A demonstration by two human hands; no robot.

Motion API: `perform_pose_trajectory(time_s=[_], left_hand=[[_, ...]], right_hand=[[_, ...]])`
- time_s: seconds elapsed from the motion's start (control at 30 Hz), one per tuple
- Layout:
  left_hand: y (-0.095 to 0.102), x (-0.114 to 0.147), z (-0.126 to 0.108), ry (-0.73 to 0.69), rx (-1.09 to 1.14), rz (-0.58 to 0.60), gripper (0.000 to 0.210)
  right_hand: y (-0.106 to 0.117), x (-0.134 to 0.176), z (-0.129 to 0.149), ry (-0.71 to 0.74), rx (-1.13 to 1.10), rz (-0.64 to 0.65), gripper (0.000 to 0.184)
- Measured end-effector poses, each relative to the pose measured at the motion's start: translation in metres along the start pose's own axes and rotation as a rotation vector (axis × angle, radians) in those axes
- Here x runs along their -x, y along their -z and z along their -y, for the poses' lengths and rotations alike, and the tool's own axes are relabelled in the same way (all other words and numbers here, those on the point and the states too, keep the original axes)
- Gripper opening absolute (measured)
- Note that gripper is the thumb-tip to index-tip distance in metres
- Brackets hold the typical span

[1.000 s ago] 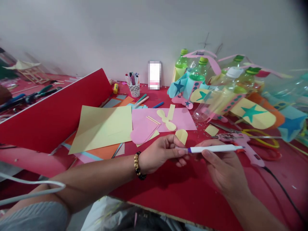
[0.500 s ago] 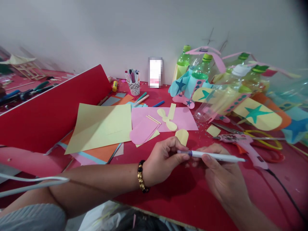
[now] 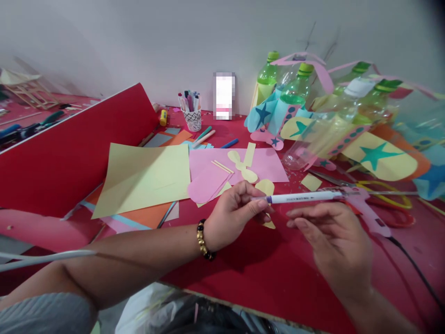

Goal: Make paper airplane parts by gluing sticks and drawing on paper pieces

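Observation:
My left hand pinches a white marker pen by its purple-banded end, and the pen points to the right, nearly level. Just below the pen my right hand is open, its thumb and fingers apart with nothing between them. Yellow paper cutouts lie behind my left hand, partly hidden by it. Farther back, a propeller-shaped yellow cutout rests on a pink sheet, with pink rounded cutouts and two thin sticks beside it.
Decorated plastic bottles crowd the back right. A pink glue gun and yellow-handled scissors lie at the right. A cup of pens stands near a blurred upright screen. A red board leans at the left, beside a large yellow sheet.
My right hand has let go of the pen and moved slightly down and right. The pen has risen a little, held by my left hand alone. The view has shifted slightly.

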State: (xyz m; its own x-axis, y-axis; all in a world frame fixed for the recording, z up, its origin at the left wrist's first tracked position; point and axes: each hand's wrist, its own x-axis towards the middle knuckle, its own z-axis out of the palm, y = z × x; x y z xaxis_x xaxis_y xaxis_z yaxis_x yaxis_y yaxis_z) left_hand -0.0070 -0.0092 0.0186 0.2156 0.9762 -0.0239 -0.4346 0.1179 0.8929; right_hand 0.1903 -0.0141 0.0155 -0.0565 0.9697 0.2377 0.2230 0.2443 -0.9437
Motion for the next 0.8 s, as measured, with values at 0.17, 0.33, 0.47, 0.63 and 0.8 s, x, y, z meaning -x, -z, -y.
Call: perform_pose_trajectory(time_s=[0.17, 0.33, 0.47, 0.63, 0.8], left_hand=[[0.001, 0.004, 0.005, 0.059, -0.052, 0.109, 0.034], [0.016, 0.002, -0.018, -0.167, -0.776, 0.283, 0.019], [0.031, 0.0, -0.037, -0.345, -1.329, 0.606, 0.016], [0.046, 0.005, -0.02, -0.543, -1.531, 0.802, 0.031], [0.053, 0.012, -0.005, -0.522, -1.584, 0.731, 0.044]], right_hand=[[0.0, -0.005, -0.007, 0.165, 0.352, 0.068, 0.03], [0.003, -0.014, -0.008, -0.066, 0.153, 0.008, 0.024], [0.002, -0.016, -0.008, -0.092, -0.147, 0.047, 0.023], [0.005, -0.016, -0.014, -0.09, -0.241, 0.023, 0.037], [0.005, -0.01, -0.012, -0.113, -0.048, 0.101, 0.021]])
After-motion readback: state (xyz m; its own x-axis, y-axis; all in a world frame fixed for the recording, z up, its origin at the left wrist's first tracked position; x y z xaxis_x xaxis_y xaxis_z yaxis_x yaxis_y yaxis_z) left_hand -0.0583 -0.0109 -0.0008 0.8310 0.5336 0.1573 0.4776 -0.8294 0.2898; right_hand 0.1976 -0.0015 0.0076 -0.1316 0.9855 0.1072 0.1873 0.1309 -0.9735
